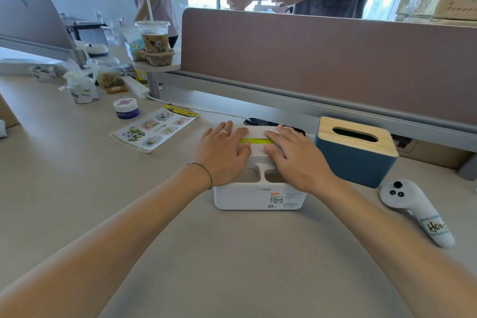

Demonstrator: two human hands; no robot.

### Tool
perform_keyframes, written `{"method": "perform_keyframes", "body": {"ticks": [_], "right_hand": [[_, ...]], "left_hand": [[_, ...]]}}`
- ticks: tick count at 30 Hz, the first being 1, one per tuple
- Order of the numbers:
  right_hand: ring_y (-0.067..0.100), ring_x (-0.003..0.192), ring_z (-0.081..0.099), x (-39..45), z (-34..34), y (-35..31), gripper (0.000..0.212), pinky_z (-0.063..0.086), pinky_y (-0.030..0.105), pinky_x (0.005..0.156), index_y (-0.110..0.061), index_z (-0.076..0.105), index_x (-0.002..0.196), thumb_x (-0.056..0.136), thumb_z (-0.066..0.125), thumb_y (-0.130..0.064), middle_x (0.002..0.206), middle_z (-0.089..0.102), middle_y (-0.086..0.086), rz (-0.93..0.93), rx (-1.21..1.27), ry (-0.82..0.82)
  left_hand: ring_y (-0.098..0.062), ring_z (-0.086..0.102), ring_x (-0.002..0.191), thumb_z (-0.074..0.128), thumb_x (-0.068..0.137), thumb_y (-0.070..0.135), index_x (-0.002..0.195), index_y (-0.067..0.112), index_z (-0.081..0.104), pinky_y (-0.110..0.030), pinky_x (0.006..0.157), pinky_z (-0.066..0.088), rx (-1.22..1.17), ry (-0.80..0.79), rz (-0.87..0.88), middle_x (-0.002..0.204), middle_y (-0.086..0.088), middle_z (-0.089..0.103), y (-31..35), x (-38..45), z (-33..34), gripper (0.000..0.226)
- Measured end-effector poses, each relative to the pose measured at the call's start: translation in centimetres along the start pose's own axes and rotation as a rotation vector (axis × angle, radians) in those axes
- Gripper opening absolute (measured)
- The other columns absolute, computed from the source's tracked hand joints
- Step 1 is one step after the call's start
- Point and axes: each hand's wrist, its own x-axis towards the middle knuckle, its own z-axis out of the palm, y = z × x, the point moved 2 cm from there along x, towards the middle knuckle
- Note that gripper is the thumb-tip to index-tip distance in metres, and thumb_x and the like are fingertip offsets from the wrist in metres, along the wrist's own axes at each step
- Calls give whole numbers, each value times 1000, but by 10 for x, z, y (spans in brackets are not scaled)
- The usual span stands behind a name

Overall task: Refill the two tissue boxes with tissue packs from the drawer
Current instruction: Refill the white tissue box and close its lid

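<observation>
I am watching both hands lying flat, palms down, on top of the white tissue box [259, 196] at the centre of the frame. The left hand [223, 152] is covering the left half of its lid and the right hand [294, 156] the right half, fingers spread and pressing rather than gripping anything, with a yellow-green strip [255, 140] showing between them. The box's long axis is running left to right across the tabletop [129, 201], square to both forearms, so neither hand is nearer. The second box, blue with a wooden lid [356, 147], is standing just beside it to the right, closer to the right hand. I judge that it is next.
</observation>
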Motion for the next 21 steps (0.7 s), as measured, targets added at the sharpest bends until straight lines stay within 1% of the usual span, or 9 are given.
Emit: {"method": "perform_keyframes", "body": {"ticks": [3,6,8,10,11,13,15,18,21], "right_hand": [[18,152,20,-2,-1,-2,55,14,38,123,-32,39,151,103,27,-54,164,28,1,10,21,-7],[15,151,22,-6,-1,-2,52,17,38,121,-30,46,148,102,35,-52,162,32,-3,57,140,31],[16,150,24,-10,-2,0,49,22,38,120,-29,51,144,100,42,-48,161,32,-4,139,272,109],[16,148,29,-19,-3,2,45,25,35,118,-29,50,144,99,49,-39,159,34,-4,269,487,179],[14,142,38,-24,-2,3,46,32,33,115,-30,48,144,99,51,-35,152,42,-9,337,630,186],[-2,112,54,-31,2,0,46,44,20,92,-37,44,145,100,53,-29,121,54,-26,444,879,124],[-9,95,52,-32,8,3,47,41,14,77,-39,44,144,100,55,-25,103,49,-34,476,972,121],[-7,94,53,-31,8,1,47,42,12,70,-38,48,142,99,58,-22,102,49,-33,492,1057,193],[-3,96,56,-29,10,-5,43,45,12,68,-38,53,136,97,59,-19,111,56,-24,503,1122,229]], "left_hand": [[-25,20,152,27,103,44,151,28,36,-41,120,24,-23,-7,-10,163,-11,29,0,-2,1,51],[-20,13,154,33,102,43,149,32,38,-40,120,24,-147,-14,-51,166,-5,23,-2,-3,1,48],[-20,19,153,39,102,38,147,31,42,-39,119,25,-307,37,-74,166,-3,23,-4,-6,0,45],[-24,29,147,43,102,32,145,30,44,-38,115,28,-442,167,-113,164,-4,26,-8,-13,3,43],[-26,36,142,44,101,32,143,31,45,-38,112,30,-518,240,-153,161,-5,33,-9,-18,4,42],[-29,50,124,44,100,34,137,37,46,-40,103,40,-755,281,-276,140,-8,52,-8,-28,13,37],[-28,55,114,45,101,32,134,37,49,-38,95,43,-971,216,-354,121,-7,57,-2,-33,25,33],[-23,61,104,49,92,37,120,41,59,-39,93,48,-1019,239,-346,114,-3,64,-1,-32,32,30],[-17,61,90,47,84,42,110,40,64,-35,82,49,-1023,272,-331,98,5,66,-3,-20,26,31]]}}
